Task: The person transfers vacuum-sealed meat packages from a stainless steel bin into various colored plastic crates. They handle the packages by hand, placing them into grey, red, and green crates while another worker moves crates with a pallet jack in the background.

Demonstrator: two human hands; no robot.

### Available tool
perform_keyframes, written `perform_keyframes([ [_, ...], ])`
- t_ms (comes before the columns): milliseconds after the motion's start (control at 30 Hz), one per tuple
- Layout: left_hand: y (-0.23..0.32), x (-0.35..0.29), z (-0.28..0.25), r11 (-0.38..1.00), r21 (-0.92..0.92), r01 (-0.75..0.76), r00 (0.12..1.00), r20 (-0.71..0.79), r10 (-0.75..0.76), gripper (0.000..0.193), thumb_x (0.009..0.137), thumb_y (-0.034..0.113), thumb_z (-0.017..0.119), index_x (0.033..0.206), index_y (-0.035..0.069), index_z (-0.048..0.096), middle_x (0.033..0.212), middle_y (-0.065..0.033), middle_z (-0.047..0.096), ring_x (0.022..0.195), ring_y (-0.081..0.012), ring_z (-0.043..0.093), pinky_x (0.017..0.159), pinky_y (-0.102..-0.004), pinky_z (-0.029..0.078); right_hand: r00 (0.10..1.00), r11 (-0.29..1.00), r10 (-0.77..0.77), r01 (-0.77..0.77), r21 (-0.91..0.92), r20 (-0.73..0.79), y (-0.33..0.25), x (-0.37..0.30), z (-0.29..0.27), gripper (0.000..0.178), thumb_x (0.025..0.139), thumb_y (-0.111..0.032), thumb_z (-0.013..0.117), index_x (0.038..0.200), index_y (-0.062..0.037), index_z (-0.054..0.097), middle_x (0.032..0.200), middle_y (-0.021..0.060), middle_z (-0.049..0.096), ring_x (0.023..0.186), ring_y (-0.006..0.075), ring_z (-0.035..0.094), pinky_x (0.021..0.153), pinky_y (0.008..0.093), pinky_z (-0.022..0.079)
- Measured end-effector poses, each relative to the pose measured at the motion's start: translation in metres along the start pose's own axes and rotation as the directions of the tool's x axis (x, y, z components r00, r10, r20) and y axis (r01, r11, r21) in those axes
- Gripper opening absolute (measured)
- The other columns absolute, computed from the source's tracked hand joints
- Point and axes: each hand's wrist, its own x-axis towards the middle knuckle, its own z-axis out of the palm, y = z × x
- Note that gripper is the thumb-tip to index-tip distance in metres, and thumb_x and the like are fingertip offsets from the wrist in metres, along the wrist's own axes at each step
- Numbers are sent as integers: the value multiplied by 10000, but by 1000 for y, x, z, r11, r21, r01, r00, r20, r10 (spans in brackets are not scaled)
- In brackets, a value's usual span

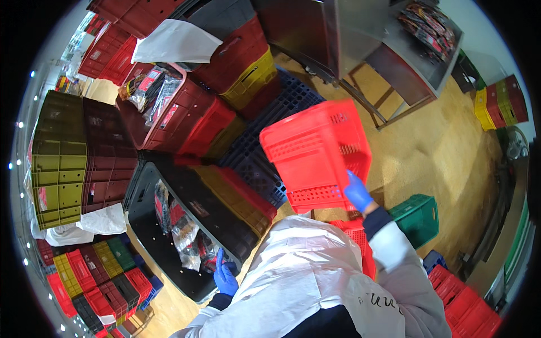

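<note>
My right hand (357,192), in a blue glove, grips the near right edge of a bright red plastic crate (301,160). The crate is tilted in the air in front of me, its perforated side toward me. My left hand (225,277), also blue-gloved, has its fingers stretched out beside the near corner of a black crate (147,217); whether it touches the rim I cannot tell. Clear plastic packages (186,232) with red and dark parts lie inside that black crate. Close to my body, partly covered by my sleeve and apron, is another red crate (360,241).
A dark red crate (191,107) of similar packages tops a stack beyond the black one. Blue pallets (248,149) lie on the floor. Tall crate stacks (59,163) stand at left. At far right is a metal table (414,76); a green crate (417,219) sits on the floor.
</note>
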Motion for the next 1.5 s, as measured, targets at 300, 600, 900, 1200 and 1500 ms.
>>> perform_keyframes([
  [300, 11, 1, 3, 991, 75, 110, 992, -65, -105, 514, 1040, 372, 340, 1443, 65, 431, 651, -107, 637, 576, -275, 639, 547, -394, 484, 851, 673, 99, 325, -665, 516, 89, 111, 101, 490, 829, 38, 477, 1240, -172, 640, 1095, 191, 677, 998, 370, 655, 850, 446, 533],
  [600, 19, 0, 8, 969, 152, 194, 978, -104, -179, 533, 1035, 390, 341, 1347, -7, 512, 626, -109, 562, 549, -295, 582, 520, -403, 426, 482, 560, 227, 647, -518, 846, 155, 148, 151, 275, 941, -312, 486, 1079, -210, 701, 958, 137, 695, 909, 335, 676, 828, 443, 522],
  [900, 31, 15, 15, 946, 236, 221, 971, -147, -190, 502, 1036, 395, 371, 1378, 45, 483, 1055, -229, 682, 956, -396, 681, 779, -413, 533, 466, 269, 145, 830, -488, 873, 148, 157, 171, 369, 980, -250, 416, 1297, -327, 587, 1434, 67, 489, 1419, 341, 325, 1082, 772, 84],
  [1200, 145, 132, 62, 995, 97, -30, 861, -503, 75, 492, 984, 114, 503, 1445, 19, 362, 1352, -134, 462, 1169, -239, 487, 1036, -380, 371, 836, 809, -32, 344, -476, 548, 104, 45, -82, 363, 861, -98, 551, 1197, -187, 655, 1173, 121, 650, 1123, 302, 589, 1035, 454, 406],
  [1500, 393, 216, 289, 822, -90, -562, 822, 51, 567, 592, 814, 5, 630, 1363, 2, 409, 1323, -186, 447, 1193, -334, 464, 980, -423, 424, 946, 813, 28, -209, -544, -323, 96, -76, -384, 279, 896, -174, 569, 1155, -137, 667, 1143, 134, 673, 1082, 335, 612, 970, 442, 474],
])
